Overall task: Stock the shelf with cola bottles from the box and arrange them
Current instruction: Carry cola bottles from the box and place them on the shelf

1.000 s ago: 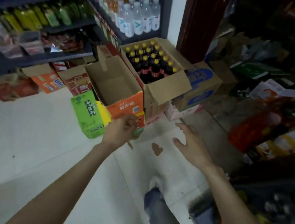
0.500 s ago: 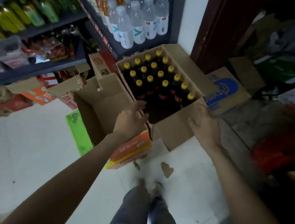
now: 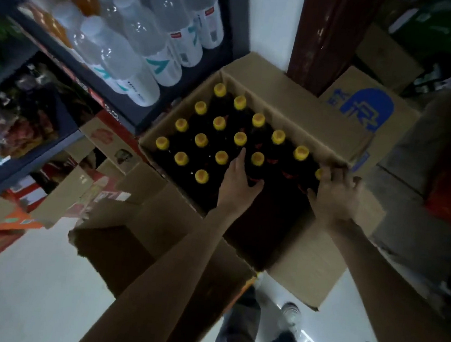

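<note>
The cola bottles (image 3: 223, 139) are standing upright in an open cardboard box (image 3: 296, 105) on the floor, dark bodies with yellow caps, packed in diagonal rows that are filling the box's 9 to 1 o'clock part; the part nearest the person, toward 5 o'clock, is looking dark and seemingly emptied.

The left hand (image 3: 238, 183) is reaching in from 6 o'clock, fingers wrapping round the shoulder of one bottle whose cap is showing just past the knuckles. The right hand (image 3: 334, 191) is curling over the bottle at the box's 3 o'clock edge, covering most of its cap; whether it is gripping firmly or only settling on is hard to tell, as the view is blurring there.

Judging by their look, these are full plastic bottles: fairly heavy for their size, stiff enough to squeeze without harm, smooth-sided and likely slippery around the label. The narrowing just under the cap is offering the surest hold for lifting straight up out of the tight rows; a grasp lower down is being blocked by neighbouring bottles.

On the shelf (image 3: 171, 91) at 11 o'clock, clear water bottles (image 3: 136, 56) are standing in rows, orange drinks behind them. An empty carton (image 3: 114, 245) is gaping at 7 o'clock, and a blue-printed box (image 3: 366, 108) is sitting at 2 o'clock, touching the cola box.
</note>
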The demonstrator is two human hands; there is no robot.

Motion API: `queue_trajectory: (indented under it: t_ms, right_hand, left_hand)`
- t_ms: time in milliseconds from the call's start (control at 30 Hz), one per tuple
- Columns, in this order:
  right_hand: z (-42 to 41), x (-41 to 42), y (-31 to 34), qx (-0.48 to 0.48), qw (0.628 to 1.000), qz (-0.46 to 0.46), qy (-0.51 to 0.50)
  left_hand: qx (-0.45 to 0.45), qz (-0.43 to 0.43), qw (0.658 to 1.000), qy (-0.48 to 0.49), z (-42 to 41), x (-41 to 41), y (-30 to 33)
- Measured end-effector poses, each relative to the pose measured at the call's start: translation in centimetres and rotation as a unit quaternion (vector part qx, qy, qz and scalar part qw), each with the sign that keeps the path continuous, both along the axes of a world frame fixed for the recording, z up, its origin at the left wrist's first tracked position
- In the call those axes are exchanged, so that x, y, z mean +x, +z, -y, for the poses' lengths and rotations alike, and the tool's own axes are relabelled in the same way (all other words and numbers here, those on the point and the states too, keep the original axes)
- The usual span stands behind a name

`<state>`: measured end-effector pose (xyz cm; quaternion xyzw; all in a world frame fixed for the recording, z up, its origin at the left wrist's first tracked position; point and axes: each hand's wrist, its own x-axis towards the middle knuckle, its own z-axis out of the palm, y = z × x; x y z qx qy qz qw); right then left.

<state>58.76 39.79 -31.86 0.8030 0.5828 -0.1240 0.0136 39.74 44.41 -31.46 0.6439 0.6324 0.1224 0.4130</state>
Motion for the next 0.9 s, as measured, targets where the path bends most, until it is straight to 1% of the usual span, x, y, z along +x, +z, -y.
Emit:
queue_trajectory:
  t_ms: [100,200,267,367,467,567,667,733,833,867,900]
  right_hand:
    - [-0.9,0.0,-1.2,0.017,0.999,0.031,-0.028]
    - [-1.6,0.2,-1.3,-0.016,0.999,0.036,-0.013]
    - [-1.9,0.8,-1.6,-0.024,0.999,0.024,-0.007]
    - [-1.4,0.9,-1.4,0.015,1.0,0.008,-0.008]
    - [-0.9,-0.3,0.1,0.102,0.994,-0.003,-0.038]
    - [-0.1,-1.4,3.1,0.186,0.977,-0.064,-0.084]
    - [1.6,-1.9,7.0,0.253,0.949,-0.149,-0.11]
    - [3.2,-1.8,10.0,0.293,0.922,-0.23,-0.101]
    - [5.6,-1.2,14.5,0.329,0.887,-0.32,-0.061]
    - [6.3,-1.2,16.0,0.339,0.869,-0.358,-0.052]
    - [7.0,-1.1,17.3,0.349,0.84,-0.41,-0.054]
  left_hand:
    - [0.018,-0.01,0.999,-0.032,-1.7,0.8,-2.3]
    - [0.059,-0.034,0.997,-0.045,-2.6,1.0,-3.8]
    - [0.08,-0.026,0.996,-0.042,-3.1,1.2,-4.8]
    - [0.113,0.004,0.992,-0.048,-3.3,1.5,-5.8]
    - [0.083,0.044,0.996,-0.008,-3.3,1.7,-6.2]
    - [0.059,0.054,0.997,0.007,-3.3,0.7,-5.8]
    - [0.076,0.098,0.992,-0.004,-2.3,-0.9,-2.8]
    - [0.106,0.134,0.985,-0.019,-1.4,-1.6,0.8]
    - [0.137,0.19,0.971,-0.047,0.2,-1.9,7.8]
    - [0.143,0.224,0.962,-0.063,0.8,-1.8,10.2]
    - [0.146,0.262,0.95,-0.084,1.4,-1.6,12.4]
